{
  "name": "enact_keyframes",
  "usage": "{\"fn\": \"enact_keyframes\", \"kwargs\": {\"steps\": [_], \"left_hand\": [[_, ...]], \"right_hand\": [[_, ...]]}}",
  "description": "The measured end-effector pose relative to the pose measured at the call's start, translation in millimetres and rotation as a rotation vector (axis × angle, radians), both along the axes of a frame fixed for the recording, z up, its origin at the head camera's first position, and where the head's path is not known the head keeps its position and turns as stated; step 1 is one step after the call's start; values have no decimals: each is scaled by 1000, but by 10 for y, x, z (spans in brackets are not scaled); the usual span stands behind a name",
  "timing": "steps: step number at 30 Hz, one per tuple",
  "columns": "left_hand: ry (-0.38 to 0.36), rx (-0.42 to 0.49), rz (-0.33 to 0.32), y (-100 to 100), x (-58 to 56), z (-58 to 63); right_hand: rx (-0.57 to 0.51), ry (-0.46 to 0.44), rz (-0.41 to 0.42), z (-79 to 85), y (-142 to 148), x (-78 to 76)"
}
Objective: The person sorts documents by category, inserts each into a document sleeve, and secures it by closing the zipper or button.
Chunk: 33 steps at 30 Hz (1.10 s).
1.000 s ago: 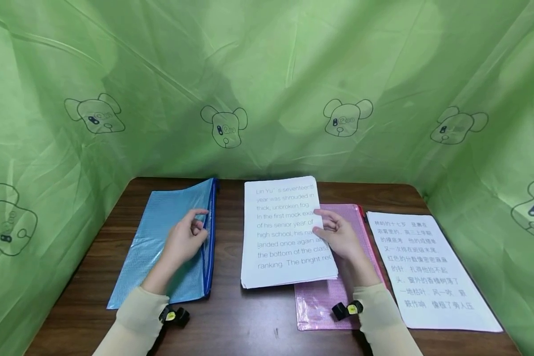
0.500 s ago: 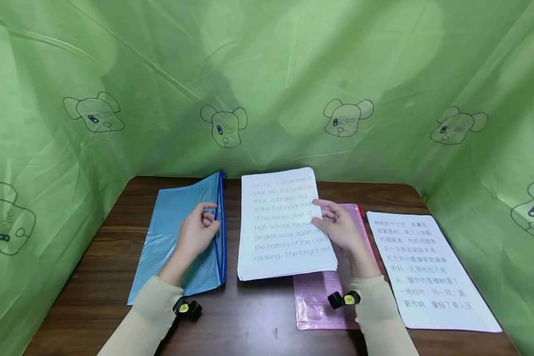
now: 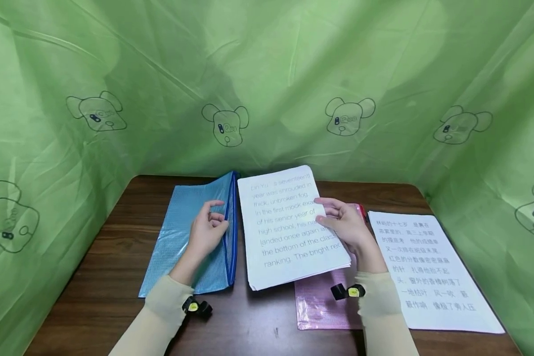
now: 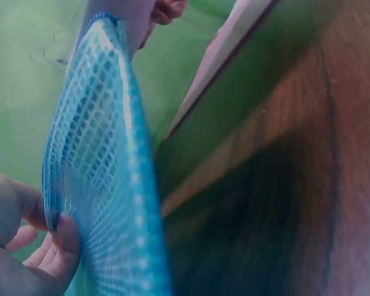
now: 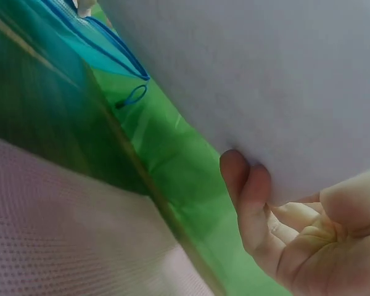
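Note:
My left hand (image 3: 206, 233) pinches one edge of a blue mesh zipper pouch (image 3: 175, 225), near its dark blue zip side on the left of the table. In the left wrist view the pouch (image 4: 111, 154) stands on edge, its layers spread apart at the top. A stack of white paper (image 3: 289, 232) printed in English tilts above the table's middle. Its right edge is gripped by my right hand (image 3: 349, 227), thumb on the printed face. From the right wrist view, the fingers show on one side of the paper (image 5: 283, 80).
A pink mesh zipper pouch (image 3: 325, 309) lies partly under the held paper and right arm. At the right, white sheets printed in Chinese (image 3: 427, 272) rest on the brown wooden table (image 3: 258, 326). A green cloth (image 3: 267, 64) hangs around the table's back and sides.
My left hand has drawn the blue pouch to the right, toward the paper. The paper stack rose a little, then turned, its left edge now close to the zip side.

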<state>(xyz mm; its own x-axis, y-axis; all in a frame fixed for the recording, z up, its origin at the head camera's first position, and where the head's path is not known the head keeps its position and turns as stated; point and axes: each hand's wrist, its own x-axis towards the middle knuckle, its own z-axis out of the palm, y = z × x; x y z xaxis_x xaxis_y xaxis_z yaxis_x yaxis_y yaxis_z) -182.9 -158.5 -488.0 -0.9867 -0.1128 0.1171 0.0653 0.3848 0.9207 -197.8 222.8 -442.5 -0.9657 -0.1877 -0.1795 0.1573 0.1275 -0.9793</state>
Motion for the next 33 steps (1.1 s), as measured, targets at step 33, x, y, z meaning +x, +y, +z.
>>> {"fn": "enact_keyframes", "kwargs": {"steps": [33], "left_hand": [[-123, -9, -124, 11, -17, -46]], "right_hand": [[34, 14, 0, -162, -237, -41]]}}
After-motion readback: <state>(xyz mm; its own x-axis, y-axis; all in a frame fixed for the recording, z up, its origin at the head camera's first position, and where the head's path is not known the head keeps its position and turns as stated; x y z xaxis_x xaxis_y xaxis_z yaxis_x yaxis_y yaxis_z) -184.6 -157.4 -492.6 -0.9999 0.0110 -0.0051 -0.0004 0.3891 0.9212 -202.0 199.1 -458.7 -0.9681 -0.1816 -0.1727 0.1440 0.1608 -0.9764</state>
